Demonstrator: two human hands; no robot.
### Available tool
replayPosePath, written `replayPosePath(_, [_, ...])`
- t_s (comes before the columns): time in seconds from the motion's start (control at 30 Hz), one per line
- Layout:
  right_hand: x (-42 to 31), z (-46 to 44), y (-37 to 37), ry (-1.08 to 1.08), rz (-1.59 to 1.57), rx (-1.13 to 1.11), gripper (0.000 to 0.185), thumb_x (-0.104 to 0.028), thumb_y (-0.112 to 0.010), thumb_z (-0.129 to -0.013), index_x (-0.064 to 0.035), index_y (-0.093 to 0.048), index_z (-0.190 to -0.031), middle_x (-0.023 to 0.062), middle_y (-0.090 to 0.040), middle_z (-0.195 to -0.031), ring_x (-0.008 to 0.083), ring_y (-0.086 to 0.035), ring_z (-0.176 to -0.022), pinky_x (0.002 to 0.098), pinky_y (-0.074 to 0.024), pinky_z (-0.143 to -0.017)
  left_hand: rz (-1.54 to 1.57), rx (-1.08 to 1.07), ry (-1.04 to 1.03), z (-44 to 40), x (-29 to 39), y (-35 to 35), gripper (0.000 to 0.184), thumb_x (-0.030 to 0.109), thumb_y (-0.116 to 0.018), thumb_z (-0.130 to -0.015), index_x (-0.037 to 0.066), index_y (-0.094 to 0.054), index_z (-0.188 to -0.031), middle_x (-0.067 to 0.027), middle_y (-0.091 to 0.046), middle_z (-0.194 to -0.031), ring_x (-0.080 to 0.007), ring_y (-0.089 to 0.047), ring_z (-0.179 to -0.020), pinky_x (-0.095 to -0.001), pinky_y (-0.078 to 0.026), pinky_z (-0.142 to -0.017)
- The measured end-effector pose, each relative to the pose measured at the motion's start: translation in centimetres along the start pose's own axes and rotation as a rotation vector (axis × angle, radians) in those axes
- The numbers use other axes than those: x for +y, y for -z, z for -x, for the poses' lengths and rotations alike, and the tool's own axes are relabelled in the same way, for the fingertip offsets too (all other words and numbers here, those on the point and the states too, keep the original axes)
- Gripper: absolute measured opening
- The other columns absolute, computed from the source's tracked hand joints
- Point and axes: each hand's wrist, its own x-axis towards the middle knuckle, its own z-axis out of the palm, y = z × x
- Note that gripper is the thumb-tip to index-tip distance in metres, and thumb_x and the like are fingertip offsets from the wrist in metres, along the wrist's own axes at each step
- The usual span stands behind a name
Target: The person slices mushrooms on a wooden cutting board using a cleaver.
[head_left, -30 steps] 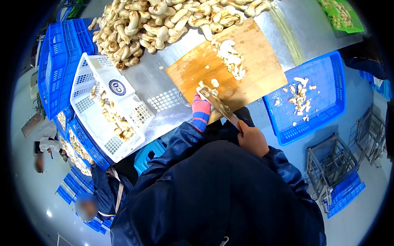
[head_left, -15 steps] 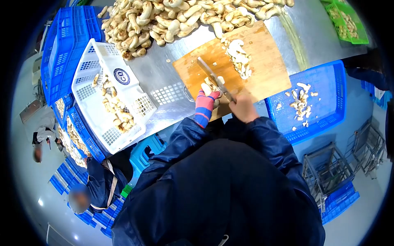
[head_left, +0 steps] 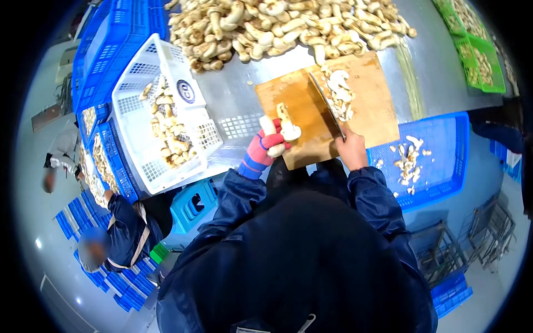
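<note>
Striped knit glove on left hand (head_left: 267,145), around pale, smooth, curved mushroom pieces (head_left: 268,129).

We have moved the long steel knife with a flat blade (head_left: 327,105) off the cream-white mushroom pieces (head_left: 289,130) at our left hand in its pink-and-blue striped glove (head_left: 262,149). Our bare right hand (head_left: 351,150) now holds it farther right, beside the pale slices (head_left: 340,94), and our hands are farther apart.

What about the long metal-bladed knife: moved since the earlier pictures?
Yes. The knife has moved right across the brown wooden cutting board, its blade now alongside the white sliced pieces.
</note>
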Motion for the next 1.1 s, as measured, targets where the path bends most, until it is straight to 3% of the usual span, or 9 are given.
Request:
replayPosePath(0.17, [0.5,0.0,-0.4,0.038,-0.009,0.025,0.033,-0.011,-0.051,-0.073,-0.0019,-0.061,-0.103,0.0275,-0.06,-0.084,0.041,-0.059,-0.081,0.0444,-0.0473,-0.076,-0.214,-0.046,-0.308,4.7,8.1,4.0,0.049,0.012,-0.056,-0.075,0.0,-0.045,-0.122,-0.0118,-0.058,-0.103,-0.0207,-0.058,-0.087,-0.0312,-0.048,-0.074])
replayPosePath(0.33, [0.1,-0.4,-0.4,0.009,0.011,-0.05,0.031,-0.01,-0.05,-0.076,0.0033,-0.06,-0.103,0.0268,-0.061,-0.085,0.0385,-0.061,-0.08,0.0422,-0.0482,-0.074,-0.341,0.383,-0.485,8.2,14.3,9.7,0.044,0.006,-0.06,-0.073,0.001,-0.048,-0.115,-0.0099,-0.056,-0.096,-0.0196,-0.059,-0.075,-0.0295,-0.048,-0.066])
replayPosePath(0.43, [0.7,-0.5,-0.6,-0.024,-0.004,-0.033,0.031,-0.011,-0.052,-0.076,0.0035,-0.06,-0.103,0.0262,-0.062,-0.087,0.0385,-0.061,-0.081,0.0416,-0.0484,-0.075,-0.918,0.671,-0.414,7.4,17.7,17.3,0.058,0.022,-0.07,-0.071,0.001,-0.046,-0.12,-0.0162,-0.056,-0.107,-0.0249,-0.059,-0.087,-0.0333,-0.049,-0.073])
replayPosePath(0.57, [0.3,-0.4,-0.6,-0.019,0.031,-0.014,0.032,-0.011,-0.052,-0.076,0.0036,-0.06,-0.103,0.0269,-0.062,-0.085,0.0384,-0.061,-0.079,0.0421,-0.0492,-0.073,-2.029,1.295,-0.442,5.1,20.4,10.7,0.08,0.039,-0.079,-0.058,0.013,-0.046,-0.126,-0.0197,-0.047,-0.123,-0.0318,-0.039,-0.119,-0.0418,-0.032,-0.098])
replayPosePath(0.63, [0.1,-0.4,-0.8,-0.009,0.036,-0.004,0.032,-0.011,-0.052,-0.076,0.0034,-0.06,-0.104,0.0271,-0.061,-0.083,0.0384,-0.062,-0.076,0.0425,-0.0492,-0.071,-1.856,0.957,-0.741,0.8,20.0,8.9,0.068,0.035,-0.076,-0.063,0.012,-0.051,-0.122,-0.0152,-0.052,-0.12,-0.0296,-0.046,-0.113,-0.0403,-0.037,-0.094])
replayPosePath(0.7, [0.0,-0.3,-0.9,-0.018,0.029,-0.01,0.033,-0.011,-0.052,-0.075,0.0032,-0.06,-0.104,0.0272,-0.061,-0.081,0.0385,-0.061,-0.075,0.0429,-0.0492,-0.07,-1.351,0.518,-0.615,-4.8,18.6,5.7,0.054,0.029,-0.072,-0.069,0.01,-0.056,-0.116,-0.0125,-0.059,-0.109,-0.0281,-0.054,-0.101,-0.0373,-0.042,-0.088])
replayPosePath(0.8, [-0.2,-0.2,-1.1,-0.069,0.042,-0.017,0.033,-0.011,-0.052,-0.075,0.0014,-0.059,-0.105,0.0271,-0.061,-0.077,0.0391,-0.061,-0.073,0.0443,-0.0487,-0.069,-1.523,0.619,-0.31,-16.6,14.9,6.9,0.052,0.038,-0.066,-0.075,0.006,-0.056,-0.114,-0.0144,-0.064,-0.1,-0.0283,-0.061,-0.091,-0.0334,-0.047,-0.079])
replayPosePath(0.97, [0.1,-0.1,-1.4,-0.069,0.085,-0.006,0.033,-0.012,-0.053,-0.075,-0.0023,-0.059,-0.105,0.0278,-0.06,-0.077,0.0418,-0.06,-0.074,0.0464,-0.0481,-0.07,-1.094,0.798,-0.475,-22.9,11.7,7.0,0.04,0.033,-0.068,-0.072,0.002,-0.064,-0.096,-0.0166,-0.066,-0.093,-0.0307,-0.062,-0.088,-0.0361,-0.047,-0.078])
replayPosePath(1.1, [0.0,-0.2,-1.6,-0.036,0.083,0.012,0.031,-0.013,-0.053,-0.075,-0.0028,-0.059,-0.104,0.0278,-0.06,-0.077,0.0423,-0.059,-0.074,0.0475,-0.0478,-0.07,-0.209,0.343,-0.26,-19.7,9.7,7.0,0.035,0.023,-0.067,-0.075,0.005,-0.062,-0.104,-0.0039,-0.066,-0.089,-0.0126,-0.06,-0.071,-0.0229,-0.046,-0.064])
